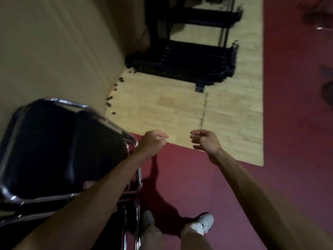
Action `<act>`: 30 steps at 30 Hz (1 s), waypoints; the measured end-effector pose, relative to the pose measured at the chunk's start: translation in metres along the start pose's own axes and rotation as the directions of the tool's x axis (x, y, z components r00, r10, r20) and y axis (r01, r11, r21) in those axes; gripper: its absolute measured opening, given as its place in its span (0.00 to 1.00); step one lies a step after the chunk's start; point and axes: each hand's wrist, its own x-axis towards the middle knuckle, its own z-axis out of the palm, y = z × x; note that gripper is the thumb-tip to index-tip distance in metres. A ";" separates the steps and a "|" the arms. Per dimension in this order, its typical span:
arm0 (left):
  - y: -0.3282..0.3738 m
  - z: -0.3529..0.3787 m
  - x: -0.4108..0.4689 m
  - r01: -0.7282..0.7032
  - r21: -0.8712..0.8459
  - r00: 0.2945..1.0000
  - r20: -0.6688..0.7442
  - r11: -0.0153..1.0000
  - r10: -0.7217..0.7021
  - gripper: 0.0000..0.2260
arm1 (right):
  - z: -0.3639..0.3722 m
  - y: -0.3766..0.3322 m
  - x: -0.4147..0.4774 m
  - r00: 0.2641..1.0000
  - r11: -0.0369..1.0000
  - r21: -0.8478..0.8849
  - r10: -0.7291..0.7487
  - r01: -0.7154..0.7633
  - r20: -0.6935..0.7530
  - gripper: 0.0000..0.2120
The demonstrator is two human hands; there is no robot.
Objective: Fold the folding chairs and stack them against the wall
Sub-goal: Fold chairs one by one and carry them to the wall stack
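Left hand point(153, 141) is hovering with its fingers loosely curled, grasping nothing, just beside the chrome corner of the chair point(54, 150); cannot tell if the wrist is touching the frame. Right hand point(205, 140) is hovering near it, apart from the left, fingers also loosely curled and released, holding nothing. Both forearms are reaching forward over the floor.

The view is tilting and blurring. The tan wall point(54, 42) is filling the upper left. The red floor point(288, 123) is running down the right side and under the person. A wood floor point(171, 109) patch is lying between the wall and the red floor.

The chair, black padding on a chrome frame, is standing at lower left, under the left forearm, near the wall. Cannot tell if it is folded.

The stack point(183, 64) of black folded chairs is leaning at the wall, on the wood floor, well apart from both hands.

2 white shoes point(203, 224) are standing on the red floor beside the chair legs.

Dark bits point(111, 98) are lying along the wall base.
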 end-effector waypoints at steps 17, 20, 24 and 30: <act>0.295 0.324 -0.038 -0.314 -0.087 0.770 0.559 0.945 0.307 0.07 | -0.391 0.051 -0.134 0.790 0.950 0.274 0.051 0.151 -0.611 0.10; 0.321 0.354 -0.025 -0.280 -0.172 0.766 0.553 0.944 0.328 0.08 | -0.420 0.054 -0.135 0.762 0.950 0.281 0.081 0.136 -0.643 0.13; 0.358 0.399 0.012 -0.211 -0.283 0.753 0.563 0.935 0.341 0.07 | -0.463 0.044 -0.106 0.734 0.964 0.245 0.091 0.104 -0.673 0.13; 0.423 0.459 0.108 -0.073 -0.330 0.803 0.540 0.941 0.252 0.07 | -0.541 0.008 -0.004 0.701 0.960 0.275 0.158 0.056 -0.696 0.23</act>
